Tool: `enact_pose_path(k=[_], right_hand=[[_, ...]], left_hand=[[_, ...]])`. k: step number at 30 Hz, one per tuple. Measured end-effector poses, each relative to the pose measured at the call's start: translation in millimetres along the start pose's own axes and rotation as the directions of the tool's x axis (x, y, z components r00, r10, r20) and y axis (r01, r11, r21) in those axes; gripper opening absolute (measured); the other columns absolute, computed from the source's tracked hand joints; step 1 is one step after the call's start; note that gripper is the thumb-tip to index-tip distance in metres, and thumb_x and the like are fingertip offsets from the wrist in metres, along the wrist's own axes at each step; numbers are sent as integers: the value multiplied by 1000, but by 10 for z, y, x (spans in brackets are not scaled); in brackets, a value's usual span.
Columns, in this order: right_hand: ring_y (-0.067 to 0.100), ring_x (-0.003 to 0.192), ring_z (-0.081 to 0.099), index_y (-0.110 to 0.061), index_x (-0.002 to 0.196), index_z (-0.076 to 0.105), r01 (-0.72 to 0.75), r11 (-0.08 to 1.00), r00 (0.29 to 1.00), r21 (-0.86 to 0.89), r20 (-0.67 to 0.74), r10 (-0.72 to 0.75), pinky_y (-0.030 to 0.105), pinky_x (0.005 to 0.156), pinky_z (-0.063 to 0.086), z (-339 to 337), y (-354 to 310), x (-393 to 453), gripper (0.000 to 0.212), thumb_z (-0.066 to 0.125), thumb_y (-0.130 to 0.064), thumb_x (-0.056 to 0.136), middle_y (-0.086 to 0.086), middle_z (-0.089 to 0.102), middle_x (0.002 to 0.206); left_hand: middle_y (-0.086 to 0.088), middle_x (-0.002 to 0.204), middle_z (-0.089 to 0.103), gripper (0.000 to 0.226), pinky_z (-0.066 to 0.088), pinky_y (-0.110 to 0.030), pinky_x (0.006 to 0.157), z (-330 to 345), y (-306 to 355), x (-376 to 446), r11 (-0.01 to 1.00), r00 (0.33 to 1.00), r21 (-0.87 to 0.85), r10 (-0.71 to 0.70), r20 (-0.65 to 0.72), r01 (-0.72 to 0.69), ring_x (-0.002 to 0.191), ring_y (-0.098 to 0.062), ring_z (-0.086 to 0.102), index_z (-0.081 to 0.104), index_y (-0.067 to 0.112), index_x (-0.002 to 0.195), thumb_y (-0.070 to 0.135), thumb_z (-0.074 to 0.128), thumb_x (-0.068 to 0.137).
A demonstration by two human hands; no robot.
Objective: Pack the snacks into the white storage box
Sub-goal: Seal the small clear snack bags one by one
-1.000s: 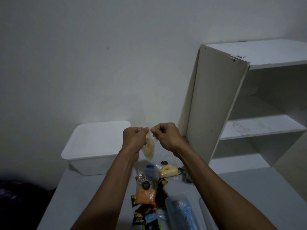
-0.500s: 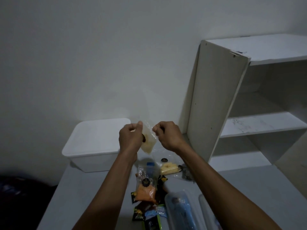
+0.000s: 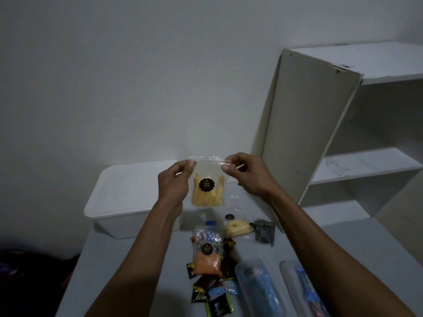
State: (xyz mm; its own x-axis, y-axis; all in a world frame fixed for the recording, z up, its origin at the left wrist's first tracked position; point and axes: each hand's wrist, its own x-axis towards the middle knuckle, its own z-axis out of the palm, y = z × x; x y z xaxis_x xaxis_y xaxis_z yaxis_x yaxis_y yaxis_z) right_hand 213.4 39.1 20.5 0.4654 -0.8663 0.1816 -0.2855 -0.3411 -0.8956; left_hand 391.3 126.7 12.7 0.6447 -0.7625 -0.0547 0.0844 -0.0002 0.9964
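Observation:
A clear bag of yellow snack sticks (image 3: 207, 193) with a round black label hangs in the air above the table. My left hand (image 3: 175, 185) pinches its top left corner and my right hand (image 3: 246, 175) pinches its top right corner. The bag faces me flat. Behind it stands the white storage box (image 3: 128, 197) with its lid on, at the table's back left. More snacks lie below: an orange-filled bag (image 3: 207, 257), a pale yellow snack bag (image 3: 237, 227), a bag of dark pieces (image 3: 264, 232) and several small dark wrappers (image 3: 211, 296).
A white shelf unit (image 3: 320, 124) stands at the right, close to my right hand. Two long blue packets (image 3: 261, 291) lie at the table's front right. The table's left edge runs down beside a dark area (image 3: 29, 277).
The bag has turned from edge-on to flat toward me. My hands have moved apart along its top edge.

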Motion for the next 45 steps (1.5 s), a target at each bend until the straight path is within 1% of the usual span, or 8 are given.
enact_pose_path(k=[4,9,15,25,30,36,41,45], right_hand=[[12,74,66,-22,86,73,-90,978,977,188,-172,123,25,61,56,249,146,-36,10,72,-32,88,-4,72,85],[13,72,66,-11,86,72,-130,975,951,178,-257,174,27,63,59,388,320,61,15,71,-26,89,4,70,78],[24,73,69,-14,82,72,-160,980,950,115,-253,184,42,68,61,473,801,434,14,71,-25,89,5,71,74],[15,76,68,-17,86,73,-247,962,944,119,-192,267,44,73,59,856,1884,1639,11,71,-27,88,-3,72,79],[20,74,68,-15,83,73,-300,944,925,139,-198,324,34,70,58,1142,2363,1900,10,74,-25,86,2,71,77],[14,66,63,-13,79,73,-356,919,885,168,-254,389,8,59,44,1312,2535,2027,12,77,-23,85,0,68,69],[5,58,57,-9,74,71,-406,881,843,242,-274,463,15,60,48,1360,2546,2105,18,80,-23,81,-3,64,63],[11,64,65,-11,75,72,-421,877,833,233,-283,475,27,70,57,1317,2516,2097,17,82,-24,79,-1,68,66]], left_hand=[[10,90,70,5,51,-30,84,-34,-108,117,1000,1000,22,-7,27,6,81,-6,60,74,28,88,31,72,85],[6,86,68,11,48,-19,72,49,-352,309,997,999,79,23,-31,-20,79,-9,62,76,20,93,25,75,84],[3,88,71,15,50,-22,71,314,-726,641,986,990,159,-20,-139,43,78,-7,63,75,18,98,27,71,87],[0,89,73,13,53,-28,77,789,-1403,1752,954,935,239,-90,-343,179,78,-12,65,75,18,97,23,67,88],[4,79,63,13,34,-8,57,889,-1866,2137,895,915,363,-106,-390,259,77,-15,58,74,15,95,21,63,90],[-6,88,73,39,45,-24,78,917,-2145,2349,918,885,250,-179,-429,307,87,-21,65,77,13,98,36,64,70],[-10,85,73,16,45,-24,76,952,-2169,2477,924,841,176,-215,-496,340,87,-24,67,77,8,92,19,76,80],[-14,93,75,24,50,-28,81,953,-2138,2488,901,842,254,-187,-506,352,91,-27,68,76,5,96,23,76,81]])
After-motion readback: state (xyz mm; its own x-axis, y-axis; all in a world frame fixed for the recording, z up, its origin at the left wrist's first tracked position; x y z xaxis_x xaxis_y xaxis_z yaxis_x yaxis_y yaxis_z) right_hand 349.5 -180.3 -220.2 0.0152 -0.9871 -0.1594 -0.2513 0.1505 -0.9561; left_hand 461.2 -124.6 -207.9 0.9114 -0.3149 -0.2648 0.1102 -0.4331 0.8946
